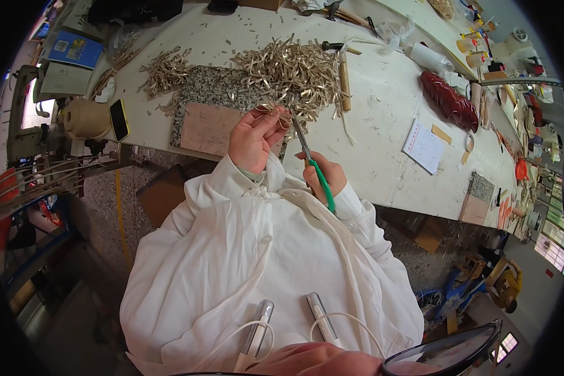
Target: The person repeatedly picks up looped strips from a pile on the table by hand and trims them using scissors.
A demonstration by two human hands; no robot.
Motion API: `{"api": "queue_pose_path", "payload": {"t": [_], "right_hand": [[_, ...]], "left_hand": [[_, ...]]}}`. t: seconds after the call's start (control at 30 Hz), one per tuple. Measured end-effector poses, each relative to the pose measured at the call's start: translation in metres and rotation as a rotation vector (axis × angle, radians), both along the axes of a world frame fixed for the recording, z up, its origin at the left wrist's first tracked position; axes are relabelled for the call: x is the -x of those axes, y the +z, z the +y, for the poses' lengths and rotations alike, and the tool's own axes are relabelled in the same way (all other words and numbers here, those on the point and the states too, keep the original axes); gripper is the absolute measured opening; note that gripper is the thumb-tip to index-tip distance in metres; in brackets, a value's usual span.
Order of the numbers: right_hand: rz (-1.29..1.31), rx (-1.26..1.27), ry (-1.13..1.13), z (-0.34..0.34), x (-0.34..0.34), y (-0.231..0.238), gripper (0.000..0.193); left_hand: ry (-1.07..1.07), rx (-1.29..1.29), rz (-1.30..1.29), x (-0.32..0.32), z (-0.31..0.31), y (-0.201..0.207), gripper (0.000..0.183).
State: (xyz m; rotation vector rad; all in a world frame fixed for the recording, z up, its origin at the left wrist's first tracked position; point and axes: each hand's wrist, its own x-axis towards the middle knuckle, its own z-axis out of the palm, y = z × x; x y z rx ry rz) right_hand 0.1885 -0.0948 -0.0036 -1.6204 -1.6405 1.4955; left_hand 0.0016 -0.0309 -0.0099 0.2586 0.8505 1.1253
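My left hand (pixel 252 139) is pinched shut on a thin gold-coloured strip (pixel 284 119), just above the near edge of the table. Beside it, my right hand (pixel 333 175) grips a pair of scissors with green handles (pixel 319 178). Their blades point away from me, with the tips close to the strip; I cannot tell whether they touch it. Behind both hands, a big heap of similar shiny strips (pixel 288 70) partly covers a speckled stone slab (pixel 213 81). A pinkish-tan board (pixel 210 128) lies on the slab's near part, next to my left hand.
A smaller strip pile (pixel 166 72) lies left of the heap. A hammer (pixel 344 81) rests at its right. Further right are a paper sheet (pixel 423 147), a tape roll (pixel 469 143) and a dark red wrapped bundle (pixel 448 100). A phone (pixel 119 121) sits by the left edge.
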Motion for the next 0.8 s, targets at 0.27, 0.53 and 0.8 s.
{"api": "queue_pose_path", "payload": {"t": [0.27, 0.53, 0.8], "right_hand": [[-0.007, -0.026, -0.096, -0.002, 0.003, 0.000, 0.036], [0.153, 0.274, -0.383, -0.008, -0.018, -0.009, 0.045], [0.077, 0.224, -0.397, -0.018, -0.024, -0.032, 0.049]], "left_hand": [[-0.051, 0.023, -0.001, 0.004, 0.006, -0.008, 0.014], [-0.205, 0.091, 0.242, 0.030, 0.040, -0.114, 0.011], [-0.605, -0.211, 1.351, -0.036, 0.083, -0.195, 0.029]]}}
